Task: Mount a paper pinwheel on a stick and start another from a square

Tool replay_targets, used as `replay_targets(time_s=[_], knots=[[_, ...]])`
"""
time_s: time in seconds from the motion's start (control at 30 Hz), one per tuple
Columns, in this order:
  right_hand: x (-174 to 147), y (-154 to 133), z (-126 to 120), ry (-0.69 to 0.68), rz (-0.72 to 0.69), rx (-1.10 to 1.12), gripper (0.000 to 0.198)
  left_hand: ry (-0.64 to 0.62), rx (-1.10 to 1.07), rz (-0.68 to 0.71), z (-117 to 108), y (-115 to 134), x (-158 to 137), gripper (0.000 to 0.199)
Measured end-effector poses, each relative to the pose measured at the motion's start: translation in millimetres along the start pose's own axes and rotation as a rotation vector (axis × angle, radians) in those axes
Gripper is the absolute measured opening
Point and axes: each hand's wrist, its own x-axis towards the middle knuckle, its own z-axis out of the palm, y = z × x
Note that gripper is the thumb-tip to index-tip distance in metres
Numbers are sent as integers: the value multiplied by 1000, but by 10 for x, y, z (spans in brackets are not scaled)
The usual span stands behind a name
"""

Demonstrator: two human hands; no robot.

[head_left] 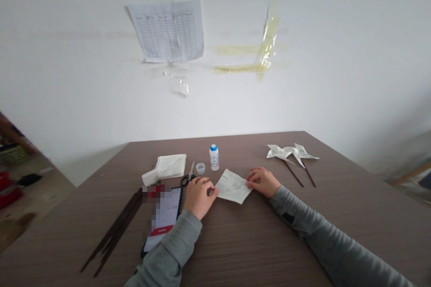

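A square of printed paper [233, 187] lies between my hands on the brown table, turned so that its corners point left and right. The left corner is pinched by my left hand [199, 197], its thumb and fingers together at the edge. At the right corner my right hand [264, 182] grips the same paper between thumb and fingertips. Just beyond my left hand are black-handled scissors [185, 180], partly covered by it, and a small clear cap [200, 168]. Behind the paper stands a white bottle [214, 160] with a blue top.
A stack of paper squares [172, 166] lies at the back left, beside a white object [150, 177]. Thin dark sticks [116, 228] and a phone [170, 215] are nearer me. Two paper pinwheels [284, 152] on sticks lie at the back right. A wall [235, 107] bounds the table's far edge.
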Motion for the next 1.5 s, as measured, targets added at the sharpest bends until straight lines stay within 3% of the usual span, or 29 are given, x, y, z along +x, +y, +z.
replay_targets(time_s=[0.1, 0.23, 0.3, 0.47, 0.6, 0.77, 1.03, 1.13, 1.33, 1.5], knots=[[-11, 33, 26, -62, 14, -40, 12, -15, 23, 3, -13, 13, -19, 9], [-31, 50, 60, -39, -13, -104, 4, 6, 31, 29, 0, 8, -41, 13], [-41, 63, 88, -8, -73, -112, 17, 26, 23, 63, 29, 15, -53, 19], [-73, 79, 269, 61, -322, -65, 56, 27, 12, 129, 153, 111, -79, 57], [-98, -40, 503, 48, -401, -74, 70, -24, 19, 153, 217, 222, -88, 54], [-138, -316, 610, -157, -163, -53, 75, -195, 69, 132, 198, 346, -111, 58], [-267, -488, 531, -185, -68, -151, 70, -253, 60, 108, 137, 402, -162, 74], [-303, -495, 409, -168, -16, -212, 68, -261, 92, 75, 112, 391, -172, 77], [-300, -577, 66, -292, 185, -300, 76, -265, 150, -7, 66, 330, -200, 82], [-304, -569, -22, -267, 257, -313, 78, -235, 181, -37, 63, 275, -210, 89]])
